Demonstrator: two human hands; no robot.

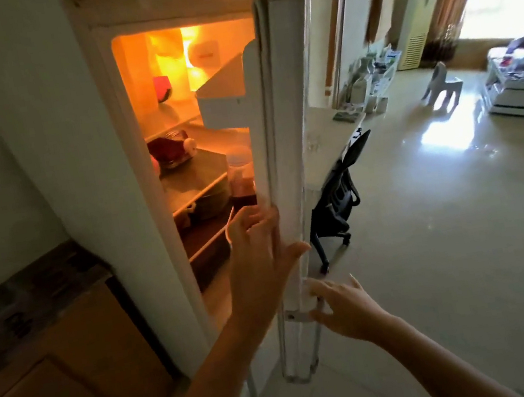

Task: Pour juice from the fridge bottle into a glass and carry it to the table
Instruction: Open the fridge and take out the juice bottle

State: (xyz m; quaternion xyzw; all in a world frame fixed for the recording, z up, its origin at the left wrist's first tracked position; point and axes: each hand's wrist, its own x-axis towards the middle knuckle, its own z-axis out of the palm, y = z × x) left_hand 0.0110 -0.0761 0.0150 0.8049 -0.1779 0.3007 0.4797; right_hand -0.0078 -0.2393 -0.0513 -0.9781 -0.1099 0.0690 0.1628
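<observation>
The white fridge door (pixel 281 133) stands partly open, with the lit interior showing. My left hand (pixel 260 260) grips the door's edge, fingers curled inside and thumb on the outer face. Just above those fingers a clear bottle (pixel 241 181) with dark juice and a pale cap stands in the door shelf, partly hidden by the door. My right hand (pixel 343 309) is lower, its fingertips touching the door's bottom corner with the fingers loosely spread. A white table (pixel 322 133) shows past the door. I see no glass clearly.
Fridge shelves hold a red-wrapped item (pixel 170 149) and dark dishes. A wooden cabinet with a dark stone top (pixel 28 290) is at the left. A black office chair (pixel 337 207) stands by the table. Beyond lie shiny floor, a small white chair (pixel 442 87) and a sofa.
</observation>
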